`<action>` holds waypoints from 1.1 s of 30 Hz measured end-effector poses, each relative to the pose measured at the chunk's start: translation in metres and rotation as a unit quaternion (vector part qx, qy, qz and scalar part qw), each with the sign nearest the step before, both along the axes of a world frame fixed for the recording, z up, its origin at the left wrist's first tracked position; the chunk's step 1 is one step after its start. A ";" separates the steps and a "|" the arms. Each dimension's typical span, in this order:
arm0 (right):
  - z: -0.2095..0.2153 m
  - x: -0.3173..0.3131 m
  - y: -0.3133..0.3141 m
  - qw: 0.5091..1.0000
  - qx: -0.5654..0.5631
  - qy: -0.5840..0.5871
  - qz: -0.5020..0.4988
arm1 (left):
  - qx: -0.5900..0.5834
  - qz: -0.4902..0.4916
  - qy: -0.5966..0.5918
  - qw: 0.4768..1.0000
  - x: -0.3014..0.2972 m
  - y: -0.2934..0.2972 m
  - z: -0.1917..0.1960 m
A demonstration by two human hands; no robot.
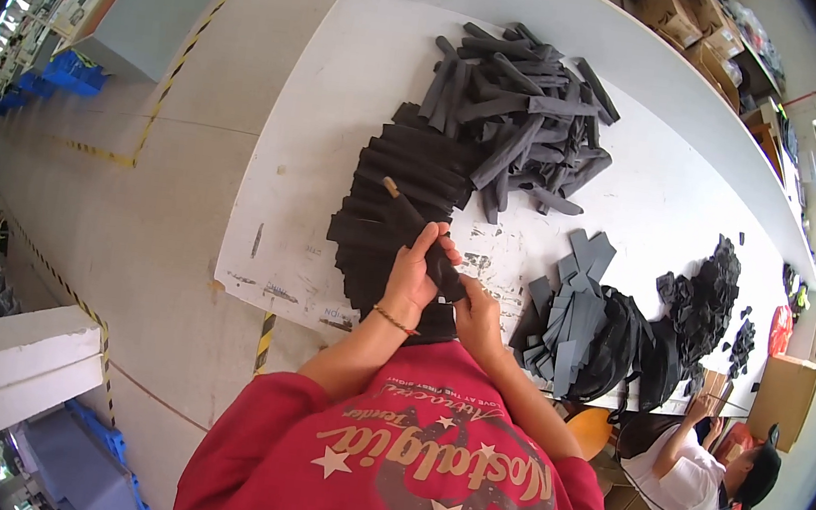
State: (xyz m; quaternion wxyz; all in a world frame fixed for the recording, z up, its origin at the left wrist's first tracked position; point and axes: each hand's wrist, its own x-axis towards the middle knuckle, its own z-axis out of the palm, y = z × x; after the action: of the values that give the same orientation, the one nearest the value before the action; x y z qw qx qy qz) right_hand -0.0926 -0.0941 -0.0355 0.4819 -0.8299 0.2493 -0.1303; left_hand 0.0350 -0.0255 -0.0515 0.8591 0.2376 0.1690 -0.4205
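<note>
Between my hands is a long, narrow black fabric tube [446, 277], slanting from upper left to lower right. A thin piece with a tan tip [391, 187] shows at its far end; whether it sits inside the tube I cannot tell. My left hand [410, 278] closes round the middle of the tube, fingertips toward the right. My right hand [479, 315] pinches its near end. Beneath and beyond them lies an overlapping row of flat black fabric strips [373, 165]. Farther off is a loose heap of dark grey fabric tubes [534, 118].
The white table [275, 189] has a raised back board [595, 25]. To the right lie flat grey strips [561, 323], black bundles [658, 359] and a heap of small black pieces [710, 300]. A co-worker [696, 469] in a white shirt and black cap works at the right.
</note>
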 end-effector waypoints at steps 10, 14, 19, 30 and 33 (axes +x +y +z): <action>0.011 -0.012 0.010 0.978 0.158 0.126 -0.047 | 0.097 0.068 -0.056 0.991 0.016 -0.012 0.017; 0.011 -0.011 0.010 0.982 0.136 0.122 -0.046 | 0.088 0.062 -0.068 0.992 0.014 -0.014 0.016; 0.017 0.013 0.011 0.989 0.114 0.050 -0.075 | 0.031 0.030 -0.064 0.997 0.007 -0.019 0.027; 0.036 -0.042 0.013 0.964 0.175 0.197 0.024 | 0.144 0.061 -0.141 0.977 0.052 -0.005 0.041; 0.028 -0.089 0.008 0.973 0.103 0.194 0.071 | 0.057 0.192 -0.189 0.961 0.123 0.021 0.043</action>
State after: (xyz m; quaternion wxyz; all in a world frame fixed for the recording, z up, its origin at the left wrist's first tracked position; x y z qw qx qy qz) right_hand -0.1815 -0.0859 -0.0080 0.5156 -0.8007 0.2902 0.0943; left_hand 0.1576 -0.0047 -0.0081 0.9251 0.3245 0.0697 -0.1842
